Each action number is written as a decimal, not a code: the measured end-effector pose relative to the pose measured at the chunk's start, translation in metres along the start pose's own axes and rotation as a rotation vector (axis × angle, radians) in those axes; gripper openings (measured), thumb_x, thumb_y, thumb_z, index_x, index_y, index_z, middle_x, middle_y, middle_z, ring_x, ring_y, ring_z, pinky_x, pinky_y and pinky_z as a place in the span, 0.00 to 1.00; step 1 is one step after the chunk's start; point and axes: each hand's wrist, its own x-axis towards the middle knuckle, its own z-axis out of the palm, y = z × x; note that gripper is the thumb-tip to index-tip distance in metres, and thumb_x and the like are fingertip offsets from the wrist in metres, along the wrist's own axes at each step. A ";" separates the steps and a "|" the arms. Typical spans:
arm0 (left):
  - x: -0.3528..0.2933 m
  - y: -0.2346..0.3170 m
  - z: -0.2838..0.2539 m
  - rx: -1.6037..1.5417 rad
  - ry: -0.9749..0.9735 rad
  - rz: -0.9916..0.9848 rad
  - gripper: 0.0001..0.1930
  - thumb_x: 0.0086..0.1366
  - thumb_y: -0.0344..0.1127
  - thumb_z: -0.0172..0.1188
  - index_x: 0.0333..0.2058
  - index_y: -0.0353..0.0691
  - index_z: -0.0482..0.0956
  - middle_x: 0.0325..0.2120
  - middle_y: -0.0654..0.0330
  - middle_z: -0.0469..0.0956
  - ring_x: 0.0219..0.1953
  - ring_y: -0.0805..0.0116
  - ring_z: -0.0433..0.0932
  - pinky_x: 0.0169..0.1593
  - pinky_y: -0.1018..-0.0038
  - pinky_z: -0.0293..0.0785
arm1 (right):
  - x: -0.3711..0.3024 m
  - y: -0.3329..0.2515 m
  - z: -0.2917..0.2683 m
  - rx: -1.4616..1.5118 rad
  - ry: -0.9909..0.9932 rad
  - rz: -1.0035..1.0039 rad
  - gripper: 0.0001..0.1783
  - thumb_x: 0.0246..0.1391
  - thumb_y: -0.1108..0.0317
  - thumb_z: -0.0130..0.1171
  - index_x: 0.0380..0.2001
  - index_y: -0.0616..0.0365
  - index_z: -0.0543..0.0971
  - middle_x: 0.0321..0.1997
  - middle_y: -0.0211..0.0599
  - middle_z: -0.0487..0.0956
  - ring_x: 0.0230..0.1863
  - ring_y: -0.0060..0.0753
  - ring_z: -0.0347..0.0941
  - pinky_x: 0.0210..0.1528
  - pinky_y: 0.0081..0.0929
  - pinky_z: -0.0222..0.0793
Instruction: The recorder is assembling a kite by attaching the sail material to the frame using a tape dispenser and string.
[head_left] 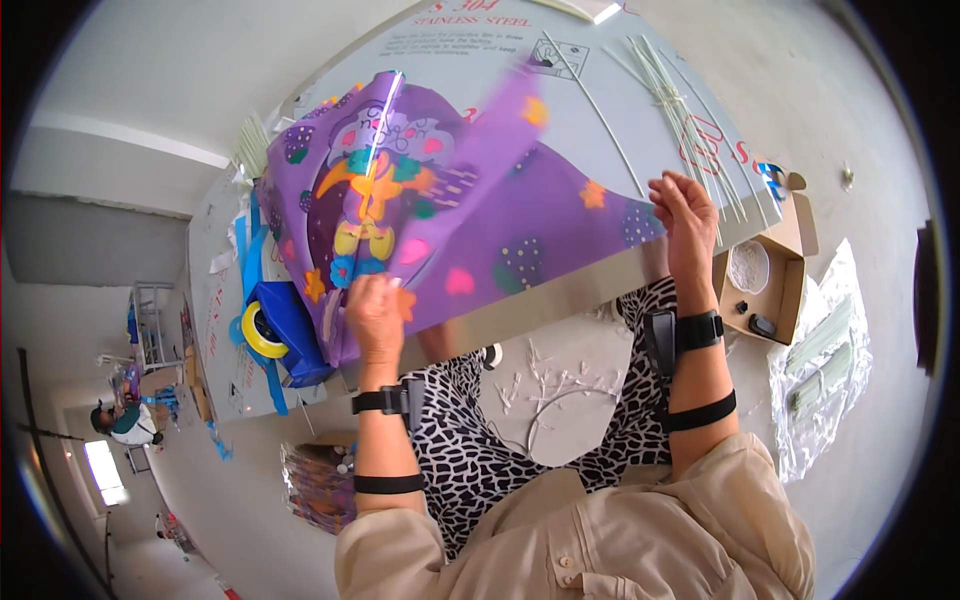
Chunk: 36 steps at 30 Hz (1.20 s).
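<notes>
Grey floor [840, 115] surrounds a pale-topped table [430, 75]. Over its left and near part spreads a thin purple sheet [565, 245] printed with flowers and hearts, flatter toward the right and gathered on the left, one flap raised and blurred. Far right, pale green sticks [668, 100] lie bundled and loose; an open cardboard box [785, 300] sits just off the table's right side, and a blue tape dispenser [292, 342] near left, beside the sheet. The left hand [375, 312] has its fingers closed on the sheet; the right hand [688, 212], fingers curled together, is at its right edge, gripping or not, I cannot tell. Uneven pulling could crease or tear the sheet, and dragging it left could snag it on the dispenser
</notes>
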 end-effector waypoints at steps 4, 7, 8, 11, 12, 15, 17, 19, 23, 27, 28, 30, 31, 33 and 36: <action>0.041 -0.066 -0.026 -0.069 -0.071 -0.368 0.14 0.57 0.31 0.61 0.22 0.29 0.67 0.17 0.48 0.68 0.20 0.62 0.66 0.29 0.66 0.65 | 0.025 0.002 -0.011 -0.753 0.039 -0.112 0.12 0.50 0.67 0.62 0.35 0.66 0.79 0.29 0.38 0.80 0.30 0.29 0.77 0.32 0.23 0.70; 0.057 -0.121 -0.032 -0.092 0.043 -0.457 0.11 0.59 0.29 0.61 0.23 0.28 0.69 0.16 0.63 0.66 0.23 0.77 0.60 0.27 0.71 0.61 | 0.046 0.007 -0.002 -1.305 0.007 -0.248 0.13 0.44 0.63 0.64 0.31 0.62 0.80 0.30 0.47 0.79 0.32 0.46 0.76 0.36 0.34 0.70; 0.061 -0.131 -0.031 -0.093 0.090 -0.524 0.10 0.58 0.28 0.61 0.24 0.27 0.71 0.17 0.62 0.68 0.24 0.76 0.61 0.28 0.72 0.62 | 0.049 0.009 0.000 -1.312 0.017 -0.249 0.13 0.44 0.63 0.64 0.31 0.62 0.80 0.30 0.47 0.79 0.32 0.46 0.76 0.36 0.34 0.70; 0.057 -0.184 -0.031 0.136 0.134 -0.627 0.10 0.56 0.29 0.63 0.28 0.26 0.74 0.23 0.48 0.74 0.27 0.60 0.70 0.33 0.65 0.67 | 0.053 0.019 0.003 -1.475 0.003 -0.387 0.13 0.44 0.63 0.65 0.26 0.62 0.77 0.25 0.42 0.76 0.31 0.41 0.74 0.36 0.35 0.68; 0.053 -0.201 -0.035 0.267 0.134 -0.645 0.11 0.55 0.31 0.64 0.30 0.26 0.76 0.28 0.39 0.78 0.29 0.48 0.76 0.37 0.61 0.70 | 0.052 0.021 0.006 -1.476 0.000 -0.385 0.13 0.44 0.63 0.65 0.26 0.62 0.77 0.25 0.42 0.76 0.31 0.41 0.74 0.36 0.35 0.68; 0.048 -0.214 -0.036 0.394 0.091 -0.692 0.14 0.55 0.30 0.64 0.34 0.23 0.76 0.34 0.37 0.78 0.41 0.41 0.77 0.45 0.60 0.72 | 0.053 0.019 -0.002 -1.443 0.112 -0.423 0.13 0.45 0.63 0.64 0.31 0.60 0.77 0.31 0.42 0.76 0.35 0.43 0.74 0.38 0.36 0.68; 0.048 -0.212 -0.033 0.478 0.022 -0.705 0.19 0.56 0.28 0.63 0.45 0.26 0.73 0.43 0.38 0.75 0.46 0.41 0.75 0.51 0.61 0.70 | 0.059 0.013 -0.016 -1.501 0.237 -0.534 0.14 0.49 0.64 0.60 0.37 0.61 0.75 0.39 0.47 0.75 0.41 0.51 0.74 0.44 0.42 0.70; 0.052 -0.200 -0.032 0.502 0.007 -0.726 0.21 0.56 0.28 0.62 0.48 0.28 0.71 0.47 0.39 0.74 0.50 0.42 0.73 0.54 0.61 0.68 | 0.061 0.006 -0.025 -1.618 0.295 -0.451 0.14 0.50 0.65 0.58 0.39 0.61 0.74 0.40 0.48 0.75 0.43 0.52 0.74 0.45 0.43 0.70; 0.058 -0.138 -0.032 0.430 0.145 -0.567 0.24 0.54 0.26 0.63 0.50 0.32 0.70 0.52 0.44 0.69 0.56 0.45 0.65 0.59 0.60 0.62 | 0.061 -0.016 -0.032 -1.818 0.325 -0.233 0.13 0.52 0.67 0.53 0.39 0.63 0.76 0.42 0.53 0.76 0.45 0.57 0.75 0.46 0.45 0.72; 0.043 -0.093 -0.028 0.251 0.153 -0.339 0.18 0.51 0.25 0.63 0.44 0.35 0.75 0.47 0.50 0.73 0.52 0.51 0.67 0.57 0.60 0.62 | 0.068 -0.022 -0.034 -1.949 0.226 -0.232 0.11 0.51 0.70 0.50 0.33 0.62 0.79 0.40 0.54 0.79 0.42 0.57 0.77 0.43 0.45 0.73; 0.036 -0.081 -0.028 0.150 0.116 -0.246 0.16 0.51 0.25 0.63 0.41 0.36 0.76 0.44 0.51 0.74 0.50 0.52 0.69 0.55 0.61 0.63 | 0.069 -0.023 -0.032 -1.950 0.215 -0.231 0.11 0.51 0.70 0.50 0.33 0.62 0.79 0.40 0.54 0.79 0.42 0.57 0.77 0.43 0.45 0.73; 0.021 -0.047 -0.020 -0.049 0.006 -0.345 0.12 0.51 0.25 0.62 0.37 0.36 0.77 0.39 0.52 0.76 0.46 0.54 0.72 0.52 0.63 0.67 | 0.069 -0.030 -0.029 -2.001 0.118 -0.278 0.11 0.49 0.73 0.49 0.30 0.60 0.81 0.36 0.52 0.80 0.39 0.55 0.78 0.41 0.44 0.74; 0.008 -0.038 -0.017 -0.042 0.019 -0.329 0.11 0.51 0.26 0.62 0.36 0.35 0.78 0.36 0.52 0.77 0.42 0.55 0.74 0.49 0.64 0.69 | 0.071 -0.028 -0.027 -2.030 0.078 -0.321 0.10 0.48 0.73 0.49 0.29 0.59 0.81 0.32 0.51 0.81 0.38 0.53 0.79 0.40 0.43 0.75; -0.009 -0.002 -0.016 -0.147 -0.074 -0.328 0.09 0.52 0.26 0.61 0.35 0.35 0.78 0.34 0.53 0.78 0.42 0.55 0.74 0.49 0.64 0.69 | 0.076 -0.029 -0.026 -2.066 0.001 -0.330 0.10 0.48 0.73 0.49 0.29 0.59 0.81 0.33 0.51 0.81 0.38 0.53 0.79 0.40 0.43 0.75; -0.037 0.044 -0.008 -0.271 -0.125 -0.321 0.08 0.53 0.24 0.61 0.34 0.35 0.77 0.33 0.54 0.79 0.40 0.56 0.75 0.46 0.65 0.71 | 0.082 -0.036 -0.025 -2.140 -0.107 -0.329 0.11 0.48 0.74 0.50 0.31 0.58 0.82 0.35 0.50 0.81 0.40 0.52 0.79 0.41 0.42 0.75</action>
